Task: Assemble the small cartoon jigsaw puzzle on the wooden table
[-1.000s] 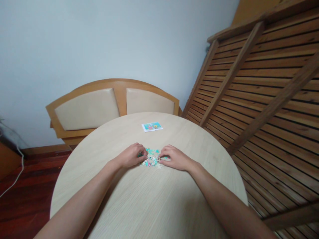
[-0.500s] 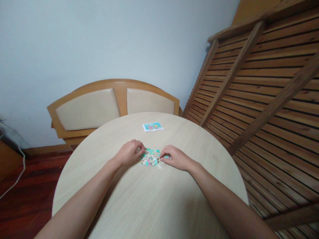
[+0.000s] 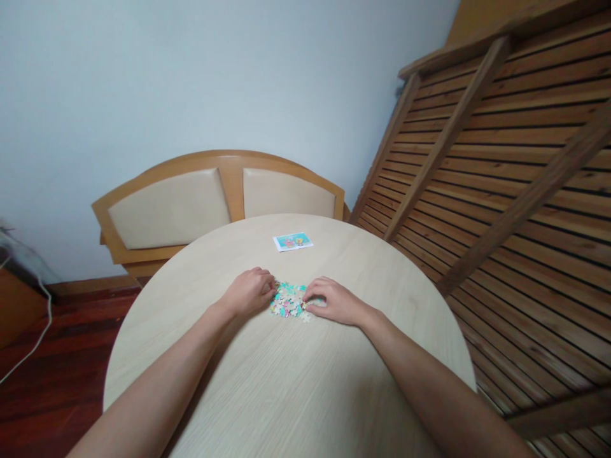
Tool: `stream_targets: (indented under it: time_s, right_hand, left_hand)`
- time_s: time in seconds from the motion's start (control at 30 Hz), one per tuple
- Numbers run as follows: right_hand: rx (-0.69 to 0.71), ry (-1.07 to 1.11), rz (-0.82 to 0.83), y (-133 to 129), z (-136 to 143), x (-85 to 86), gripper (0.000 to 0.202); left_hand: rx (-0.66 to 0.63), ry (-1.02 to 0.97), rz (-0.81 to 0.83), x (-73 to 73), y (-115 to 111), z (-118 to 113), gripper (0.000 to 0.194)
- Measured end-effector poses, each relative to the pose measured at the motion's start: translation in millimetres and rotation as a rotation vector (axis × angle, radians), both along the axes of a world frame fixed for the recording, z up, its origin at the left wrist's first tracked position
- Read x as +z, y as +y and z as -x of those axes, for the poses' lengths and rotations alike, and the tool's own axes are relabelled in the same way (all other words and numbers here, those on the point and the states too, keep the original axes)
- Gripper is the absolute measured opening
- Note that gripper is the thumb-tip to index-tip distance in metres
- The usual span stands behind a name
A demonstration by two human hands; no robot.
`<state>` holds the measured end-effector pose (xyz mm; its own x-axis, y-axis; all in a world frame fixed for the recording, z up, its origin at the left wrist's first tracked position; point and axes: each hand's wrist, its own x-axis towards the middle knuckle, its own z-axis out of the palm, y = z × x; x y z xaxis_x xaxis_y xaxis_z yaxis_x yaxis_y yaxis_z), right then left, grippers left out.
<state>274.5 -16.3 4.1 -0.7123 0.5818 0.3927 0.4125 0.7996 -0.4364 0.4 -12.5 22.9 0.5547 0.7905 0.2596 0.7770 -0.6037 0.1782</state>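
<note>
Head view | puzzle pieces (image 3: 288, 301): loose pile, mid-table (image 3: 286, 381) | left hand (image 3: 249, 292): at pile's left edge, fingers curled, grip unclear | right hand (image 3: 335, 301): at right edge, fingers bent, grip unclear | forearms (image 3: 165, 370) angled inward from near side

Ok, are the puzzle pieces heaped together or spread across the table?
Heaped together: the puzzle pieces lie crowded in one small patch between the left hand and the right hand.

Head-worn view, looking forward and down, table (image 3: 286, 375) close below
</note>
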Motion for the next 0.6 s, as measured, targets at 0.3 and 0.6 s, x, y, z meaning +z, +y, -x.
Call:
stream_targets:
  time_s: [0.3, 0.6]
  right_hand:
    - [-0.024, 0.061, 0.070, -4, 0, 4.5, 0.008]
    - [-0.274, 0.180, 0.170, 5, -2, -4.9, 0.012]
  left_hand:
    - [-0.228, -0.080, 0.031, -1.5, -7, -9, 0.027]
    - [-0.258, -0.090, 0.055, -8.9, -4, -10, 0.026]
